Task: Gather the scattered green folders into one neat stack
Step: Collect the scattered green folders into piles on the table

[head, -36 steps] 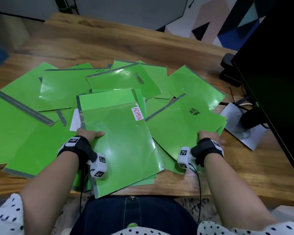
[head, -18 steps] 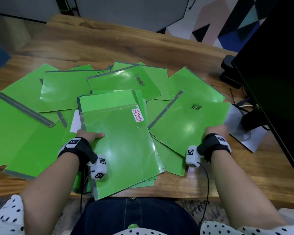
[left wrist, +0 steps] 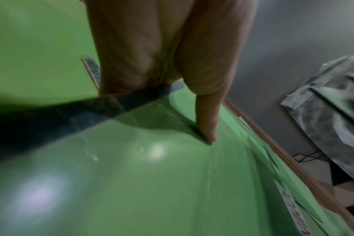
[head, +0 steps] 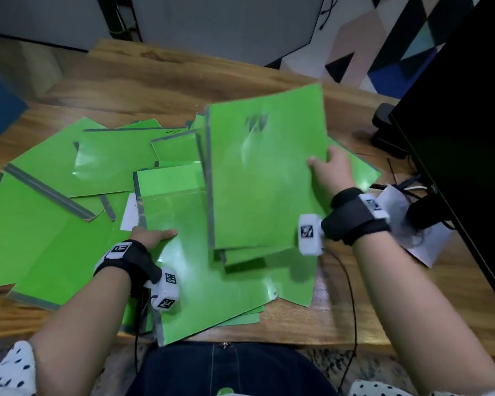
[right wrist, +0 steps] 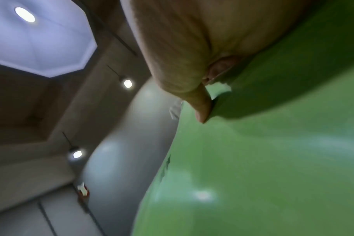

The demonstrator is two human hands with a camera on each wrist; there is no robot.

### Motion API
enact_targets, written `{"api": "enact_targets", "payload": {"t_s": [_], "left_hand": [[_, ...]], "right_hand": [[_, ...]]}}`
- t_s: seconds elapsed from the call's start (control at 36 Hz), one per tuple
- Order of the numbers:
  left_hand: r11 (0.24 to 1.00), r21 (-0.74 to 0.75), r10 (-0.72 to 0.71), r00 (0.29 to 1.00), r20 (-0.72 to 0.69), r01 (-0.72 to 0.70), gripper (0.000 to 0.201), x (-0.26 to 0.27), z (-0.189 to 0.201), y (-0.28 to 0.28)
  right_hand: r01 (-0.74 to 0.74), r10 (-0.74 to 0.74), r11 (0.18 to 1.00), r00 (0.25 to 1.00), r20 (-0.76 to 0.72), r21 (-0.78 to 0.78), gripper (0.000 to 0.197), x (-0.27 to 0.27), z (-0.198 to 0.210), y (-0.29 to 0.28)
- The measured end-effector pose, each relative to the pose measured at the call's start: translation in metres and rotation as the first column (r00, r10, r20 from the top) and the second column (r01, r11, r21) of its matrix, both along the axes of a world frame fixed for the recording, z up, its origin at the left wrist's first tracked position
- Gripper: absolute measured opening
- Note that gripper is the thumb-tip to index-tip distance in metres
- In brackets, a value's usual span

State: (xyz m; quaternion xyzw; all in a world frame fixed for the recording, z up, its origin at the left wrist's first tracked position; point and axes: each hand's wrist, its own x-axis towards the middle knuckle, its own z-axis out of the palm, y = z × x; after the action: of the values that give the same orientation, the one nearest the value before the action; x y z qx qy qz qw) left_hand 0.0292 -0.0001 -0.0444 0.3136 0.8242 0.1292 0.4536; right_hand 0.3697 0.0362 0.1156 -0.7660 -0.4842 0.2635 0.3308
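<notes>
Several green folders (head: 55,172) lie scattered and overlapping across the wooden table (head: 166,84). My right hand (head: 330,170) grips a green folder (head: 266,178) by its right edge, thumb on top, and holds it lifted and tilted above the pile; in the right wrist view that folder (right wrist: 253,159) fills the frame under my thumb (right wrist: 202,108). My left hand (head: 152,237) grips the left edge of the near stack's top folder (head: 189,281), thumb on its glossy cover (left wrist: 152,175); its other fingers are hidden under it.
A black monitor (head: 457,144) stands at the right with cables and a white paper (head: 429,238) by its base. The table's near edge (head: 297,335) runs in front of my lap. Bare wood shows at the far side.
My right hand has lifted its folder off the right of the pile and swung it up and left over the middle. My left hand stays on the near stack.
</notes>
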Motion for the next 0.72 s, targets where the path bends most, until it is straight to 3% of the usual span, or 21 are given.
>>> {"api": "enact_targets", "payload": {"t_s": [0.14, 0.25, 0.33, 0.39, 0.47, 0.53, 0.61, 0.67, 0.72], "left_hand": [[1.0, -0.008, -0.004, 0.992, 0.125, 0.005, 0.093, -0.002, 0.008, -0.002], [0.999, 0.002, 0.032, 0.984, 0.177, -0.033, 0.101, -0.002, 0.007, -0.005], [0.997, 0.002, 0.08, 0.985, 0.154, -0.081, 0.106, 0.004, 0.006, -0.007], [0.995, 0.011, 0.101, 0.986, 0.133, -0.104, 0.108, 0.008, 0.006, -0.004], [0.998, -0.026, 0.057, 0.998, 0.02, -0.057, 0.109, 0.011, 0.009, -0.002], [0.998, -0.049, 0.029, 0.999, -0.019, -0.03, 0.105, 0.009, 0.009, 0.0], [0.998, -0.067, -0.015, 0.999, -0.036, 0.013, 0.102, 0.007, 0.008, 0.001], [0.998, -0.063, -0.02, 0.999, -0.041, 0.017, 0.102, 0.007, 0.006, 0.002], [0.998, -0.055, -0.006, 0.999, -0.04, 0.003, 0.102, 0.007, 0.004, 0.003]], "right_hand": [[-0.118, 0.12, 0.959, 0.993, -0.008, -0.258, 0.057, -0.035, -0.075, -0.03], [-0.111, 0.101, 0.921, 0.994, -0.047, -0.374, 0.052, -0.047, -0.112, -0.042], [-0.133, 0.14, 0.901, 0.99, -0.013, -0.413, 0.052, -0.059, -0.124, -0.045], [-0.202, 0.241, 0.864, 0.97, 0.026, -0.462, 0.053, -0.068, -0.129, -0.044], [-0.328, 0.433, 0.798, 0.895, 0.103, -0.506, 0.046, -0.078, -0.133, -0.044], [-0.345, 0.484, 0.779, 0.862, 0.152, -0.524, 0.04, -0.077, -0.136, -0.042], [-0.219, 0.394, 0.799, 0.895, 0.211, -0.56, 0.039, -0.058, -0.14, -0.039], [-0.007, 0.207, 0.814, 0.938, 0.279, -0.58, 0.048, -0.036, -0.14, -0.037], [0.222, -0.038, 0.775, 0.951, 0.308, -0.592, 0.064, -0.014, -0.138, -0.037]]}}
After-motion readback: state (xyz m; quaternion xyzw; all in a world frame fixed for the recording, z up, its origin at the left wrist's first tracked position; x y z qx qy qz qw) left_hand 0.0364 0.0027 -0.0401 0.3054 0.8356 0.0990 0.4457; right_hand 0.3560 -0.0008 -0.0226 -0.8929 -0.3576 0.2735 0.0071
